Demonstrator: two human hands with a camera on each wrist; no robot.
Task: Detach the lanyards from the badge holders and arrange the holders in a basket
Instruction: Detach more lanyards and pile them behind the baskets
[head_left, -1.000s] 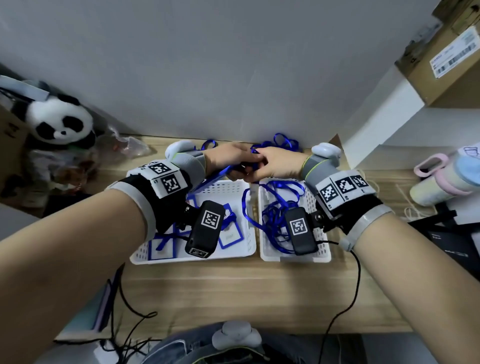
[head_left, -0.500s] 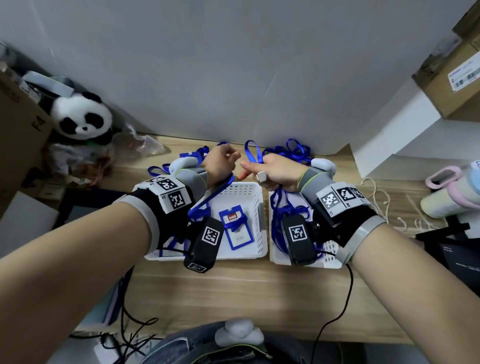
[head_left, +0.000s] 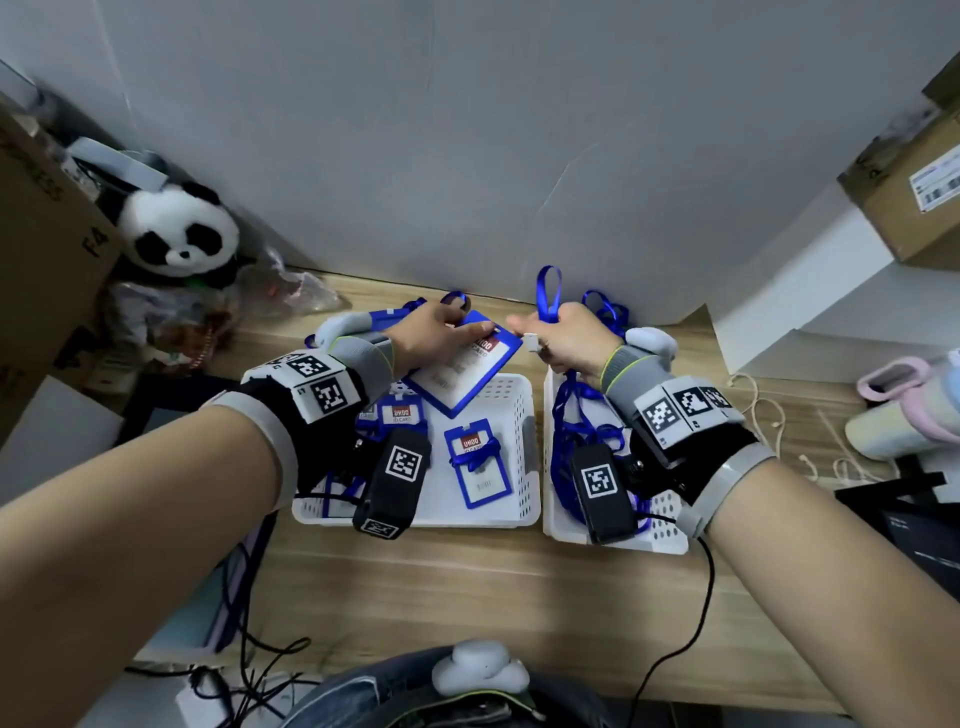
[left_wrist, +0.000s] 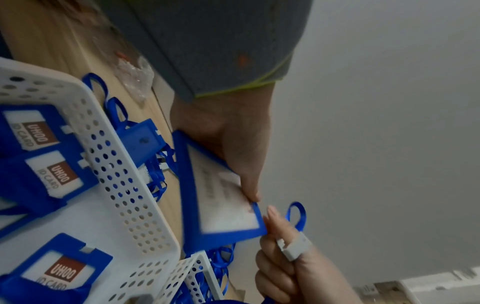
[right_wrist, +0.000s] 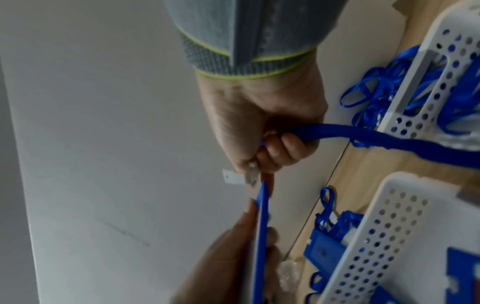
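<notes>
Left hand (head_left: 434, 338) pinches the stiff, light badge holder (head_left: 464, 368) by its top edge above the left basket (head_left: 524, 467), right hand (head_left: 566, 338) fisted round the limp, slippery lanyard (head_left: 548, 291).

A wooden table (head_left: 467, 587) is standing against a grey wall. Two white baskets with little holes are sitting side by side on it, nearly touching: the left basket (head_left: 527, 415) and the right basket (head_left: 670, 540). Behind the baskets, blue lanyards (head_left: 605, 306) and a blue badge holder (left_wrist: 141, 137) are lying on the wood. A toy panda (head_left: 179, 234) is sitting at the far left corner, with a crinkly clear bag (head_left: 291, 288) lying beside it. Some thin pale string (head_left: 769, 415) is lying on the right side. A black cable (head_left: 691, 623) is running across the front.
</notes>
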